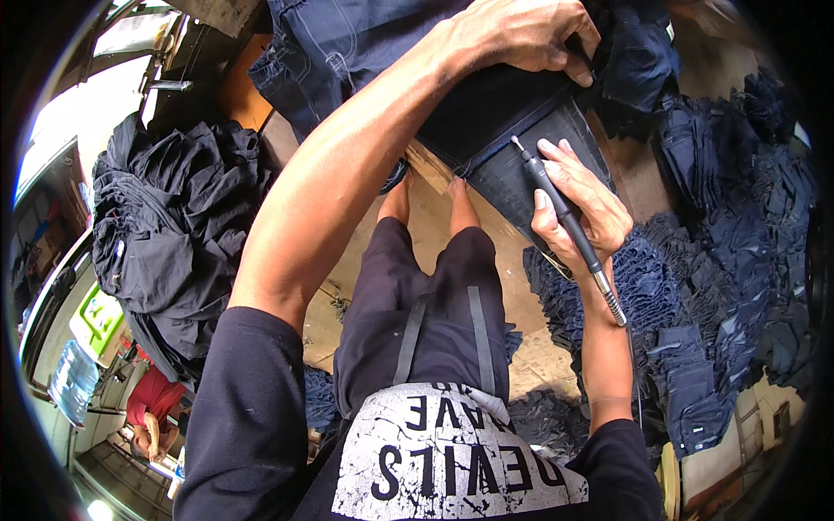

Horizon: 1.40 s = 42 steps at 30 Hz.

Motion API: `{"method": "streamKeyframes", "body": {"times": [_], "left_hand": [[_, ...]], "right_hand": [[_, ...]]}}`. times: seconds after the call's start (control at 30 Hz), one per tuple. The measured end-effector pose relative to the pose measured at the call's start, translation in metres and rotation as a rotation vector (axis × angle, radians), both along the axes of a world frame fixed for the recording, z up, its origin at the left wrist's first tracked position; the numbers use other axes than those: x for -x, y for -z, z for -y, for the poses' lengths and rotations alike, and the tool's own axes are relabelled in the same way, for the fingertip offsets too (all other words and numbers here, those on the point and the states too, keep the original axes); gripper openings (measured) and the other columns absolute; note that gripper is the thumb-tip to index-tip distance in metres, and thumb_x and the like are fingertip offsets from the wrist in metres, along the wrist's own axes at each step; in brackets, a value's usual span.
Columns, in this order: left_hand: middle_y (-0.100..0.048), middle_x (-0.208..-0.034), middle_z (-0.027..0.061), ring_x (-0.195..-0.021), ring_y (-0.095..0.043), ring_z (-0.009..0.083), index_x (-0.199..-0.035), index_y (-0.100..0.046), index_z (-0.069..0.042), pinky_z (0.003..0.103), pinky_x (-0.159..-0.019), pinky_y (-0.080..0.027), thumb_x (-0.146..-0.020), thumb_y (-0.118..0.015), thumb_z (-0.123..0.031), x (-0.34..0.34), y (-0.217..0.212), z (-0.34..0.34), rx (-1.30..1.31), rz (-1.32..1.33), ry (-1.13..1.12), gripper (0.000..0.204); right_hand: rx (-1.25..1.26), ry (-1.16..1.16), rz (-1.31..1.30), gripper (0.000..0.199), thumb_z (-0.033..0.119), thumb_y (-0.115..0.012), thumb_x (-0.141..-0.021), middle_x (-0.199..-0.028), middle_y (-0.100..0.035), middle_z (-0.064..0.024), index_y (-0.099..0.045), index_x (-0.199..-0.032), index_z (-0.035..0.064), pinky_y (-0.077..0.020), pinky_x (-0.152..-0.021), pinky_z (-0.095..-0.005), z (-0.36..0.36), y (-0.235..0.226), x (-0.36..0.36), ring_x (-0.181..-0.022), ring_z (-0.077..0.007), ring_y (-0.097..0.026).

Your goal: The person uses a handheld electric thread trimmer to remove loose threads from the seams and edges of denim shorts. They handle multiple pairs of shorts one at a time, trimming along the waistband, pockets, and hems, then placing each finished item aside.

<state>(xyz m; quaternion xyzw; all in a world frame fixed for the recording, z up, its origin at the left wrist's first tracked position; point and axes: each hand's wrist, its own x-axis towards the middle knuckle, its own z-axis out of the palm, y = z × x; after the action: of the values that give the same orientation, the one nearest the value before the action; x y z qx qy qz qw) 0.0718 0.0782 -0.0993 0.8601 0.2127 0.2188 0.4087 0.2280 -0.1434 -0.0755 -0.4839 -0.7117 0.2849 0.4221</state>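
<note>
A dark blue denim garment [486, 100] with stitched seams lies over a narrow grey board [573, 143] in front of me. My left hand [539, 39] reaches across it, thumb and fingers bent and pinching the cloth near its far right edge. In my right hand [586, 204] is a slim black rotary tool [560, 200], gripped like a pen. Its thin metal tip points up and left and is close to the garment's lower edge; whether it touches I cannot tell. A spring sleeve and thin cable trail from the tool's rear end.
A heap of black garments [182, 226] rises on the left. Piles of dark blue folded denim [712, 269] fill the right side. Another person in a red top [155, 399] bends at the far lower left, near a green plastic container [97, 319].
</note>
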Motion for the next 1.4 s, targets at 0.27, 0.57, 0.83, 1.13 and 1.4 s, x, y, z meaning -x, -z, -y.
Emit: {"method": "streamKeyframes", "body": {"times": [0.27,0.57,0.83,1.13,1.4], "left_hand": [[-0.078,-0.085,0.0215,-0.082,-0.078,0.0395,-0.089,-0.082,-0.002,0.047,-0.075,-0.060,-0.079,-0.091,-0.015,0.0012,-0.0047,-0.0003,0.030,-0.077,-0.019,0.019],[-0.079,-0.087,0.0216,-0.085,-0.079,0.0401,-0.089,-0.082,-0.001,0.047,-0.078,-0.061,-0.078,-0.091,-0.015,0.0012,-0.0023,-0.0007,0.033,-0.042,-0.008,0.020],[-0.079,-0.087,0.0213,-0.086,-0.078,0.0400,-0.089,-0.082,-0.001,0.048,-0.079,-0.061,-0.077,-0.090,-0.014,0.0012,0.0012,-0.0007,0.002,0.006,0.004,0.020],[-0.078,-0.086,0.0207,-0.084,-0.078,0.0401,-0.090,-0.083,-0.003,0.047,-0.076,-0.060,-0.076,-0.090,-0.015,0.0018,-0.0017,-0.0003,0.018,-0.030,-0.013,0.020],[-0.078,-0.085,0.0206,-0.083,-0.078,0.0393,-0.091,-0.084,-0.004,0.047,-0.075,-0.060,-0.075,-0.091,-0.016,0.0014,0.0016,0.0004,-0.012,0.019,-0.018,0.021]], "right_hand": [[-0.013,0.092,-0.009,0.032,-0.006,-0.080,-0.078,-0.108,-0.081,-0.0279,-0.077,-0.109,-0.0078,-0.0598,-0.109,-0.0566,-0.0005,0.0040,-0.0008,-0.112,-0.0408,-0.081],[-0.026,0.124,0.002,0.032,-0.005,-0.079,-0.079,-0.109,-0.081,-0.0271,-0.077,-0.110,-0.0076,-0.0594,-0.110,-0.0558,0.0003,0.0061,-0.0004,-0.115,-0.0405,-0.080],[0.018,0.130,0.040,0.029,-0.005,-0.076,-0.084,-0.115,-0.080,-0.0280,-0.077,-0.113,-0.0068,-0.0584,-0.112,-0.0550,0.0012,-0.0009,0.0007,-0.119,-0.0414,-0.078],[-0.031,-0.018,0.007,0.030,-0.006,-0.075,-0.083,-0.112,-0.080,-0.0287,-0.077,-0.113,-0.0080,-0.0595,-0.110,-0.0571,0.0019,0.0022,0.0022,-0.116,-0.0429,-0.079],[-0.032,0.032,0.039,0.031,-0.004,-0.080,-0.079,-0.108,-0.081,-0.0273,-0.078,-0.110,-0.0060,-0.0606,-0.109,-0.0562,0.0013,0.0035,0.0029,-0.115,-0.0410,-0.080]]}}
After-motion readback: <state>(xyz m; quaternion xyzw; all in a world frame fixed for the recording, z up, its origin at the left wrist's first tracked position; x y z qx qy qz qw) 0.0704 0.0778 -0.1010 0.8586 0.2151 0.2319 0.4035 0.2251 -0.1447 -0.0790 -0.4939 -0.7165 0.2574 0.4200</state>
